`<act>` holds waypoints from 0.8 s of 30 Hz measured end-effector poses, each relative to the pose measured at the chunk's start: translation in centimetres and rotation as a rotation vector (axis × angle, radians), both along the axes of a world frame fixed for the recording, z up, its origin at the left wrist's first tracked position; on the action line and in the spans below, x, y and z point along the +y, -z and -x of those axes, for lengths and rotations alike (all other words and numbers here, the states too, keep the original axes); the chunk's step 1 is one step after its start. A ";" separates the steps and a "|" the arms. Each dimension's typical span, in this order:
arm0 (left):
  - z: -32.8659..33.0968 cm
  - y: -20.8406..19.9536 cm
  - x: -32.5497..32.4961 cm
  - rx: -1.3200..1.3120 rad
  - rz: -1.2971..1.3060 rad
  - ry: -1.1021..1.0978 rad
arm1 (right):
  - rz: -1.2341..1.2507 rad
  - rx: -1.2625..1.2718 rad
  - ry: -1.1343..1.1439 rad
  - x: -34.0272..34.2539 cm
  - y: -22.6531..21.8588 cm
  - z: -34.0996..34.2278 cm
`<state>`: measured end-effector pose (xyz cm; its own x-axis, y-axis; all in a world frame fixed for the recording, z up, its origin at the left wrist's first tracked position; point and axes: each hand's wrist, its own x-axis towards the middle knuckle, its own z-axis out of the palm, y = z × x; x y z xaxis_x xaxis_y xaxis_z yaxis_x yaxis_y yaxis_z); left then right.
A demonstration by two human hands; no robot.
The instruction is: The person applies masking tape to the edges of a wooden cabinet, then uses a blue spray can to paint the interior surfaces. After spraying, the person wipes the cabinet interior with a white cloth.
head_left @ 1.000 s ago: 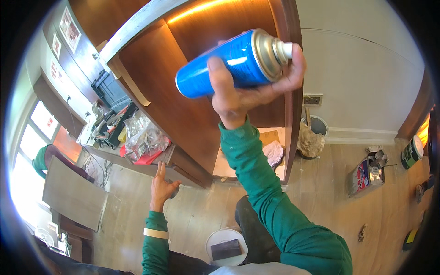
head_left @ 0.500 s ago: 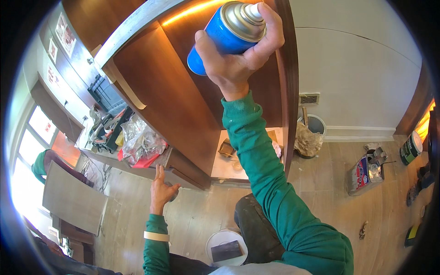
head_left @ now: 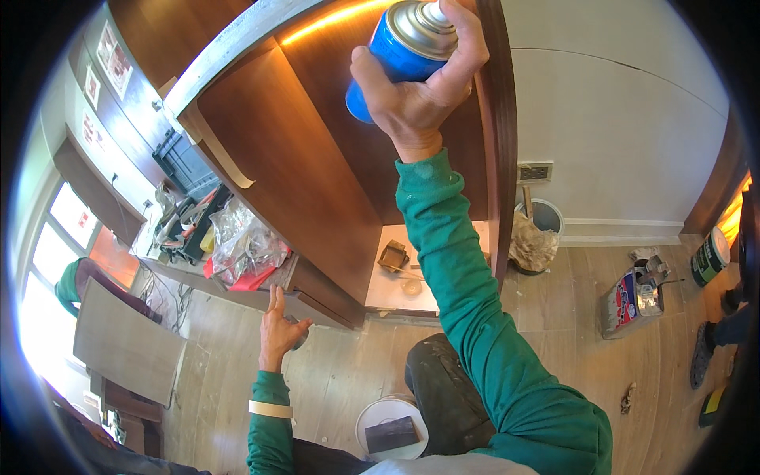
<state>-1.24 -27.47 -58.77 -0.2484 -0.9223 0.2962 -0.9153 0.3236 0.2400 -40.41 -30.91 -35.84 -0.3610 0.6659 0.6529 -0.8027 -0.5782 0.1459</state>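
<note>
The right hand is wrapped around a blue spray can, thumb along one side of its body and the index finger reaching up to the white nozzle. The can is held tilted in front of the open wooden cabinet, close below the glowing light strip at its top edge.

The left hand is low by the front edge of the tabletop, fingers stretched forward and thumb spread out to the right. A dark rounded object shows beside its palm — the hand covers most of it, so I cannot tell whether it is gripped.

On the tabletop, a clear plastic bag sits over a red sheet near the right end, with a dark toolbox just left of it. Inside the cabinet, on the pale bottom board, a small brown block lies toward the left edge.

On the floor, a bucket with a crumpled cloth stands just beside the cabinet's right side — a metal can is further right. Near the person's knee, a dark flat block rests on a round white lid.
</note>
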 end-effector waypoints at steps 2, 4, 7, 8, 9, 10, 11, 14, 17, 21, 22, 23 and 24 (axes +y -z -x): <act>0.1 -0.2 0.0 -0.002 -0.002 -0.001 | -0.050 0.020 -0.027 -0.5 0.6 0.2; 0.0 -0.1 -0.1 0.007 -0.009 0.002 | -0.128 0.058 -0.063 -0.5 1.6 -0.1; -0.1 -0.1 0.0 0.016 -0.015 -0.008 | -0.074 0.110 0.011 0.2 1.9 -0.4; -0.1 0.0 0.0 0.011 -0.011 -0.009 | 0.021 0.097 -0.086 0.3 1.6 -1.0; -0.2 0.0 0.1 0.006 -0.007 -0.010 | 0.039 0.112 -0.071 0.6 1.3 -1.1; -0.2 0.0 0.1 0.001 -0.003 -0.011 | 0.058 0.127 -0.055 1.0 0.9 -1.1; -0.3 -0.1 0.1 0.001 -0.005 -0.013 | 0.076 0.141 -0.040 1.3 0.6 -1.1; 0.1 -0.3 0.2 0.004 -0.007 -0.007 | 0.111 0.171 0.039 1.6 -0.7 -0.1; 0.1 -0.1 0.1 0.003 -0.002 0.000 | 0.039 0.073 0.090 1.2 -0.8 0.6; 0.3 -0.4 0.1 0.009 -0.013 -0.001 | -0.076 0.076 -0.059 0.1 0.5 0.5; 0.3 -0.5 0.2 0.008 -0.023 -0.010 | -0.090 0.051 -0.058 0.6 0.9 0.1; 0.2 -0.4 0.2 0.009 -0.021 -0.006 | -0.058 0.043 -0.055 0.5 0.9 0.0; 0.1 -0.3 0.1 0.010 -0.018 -0.001 | -0.025 0.035 -0.052 0.3 0.9 -0.1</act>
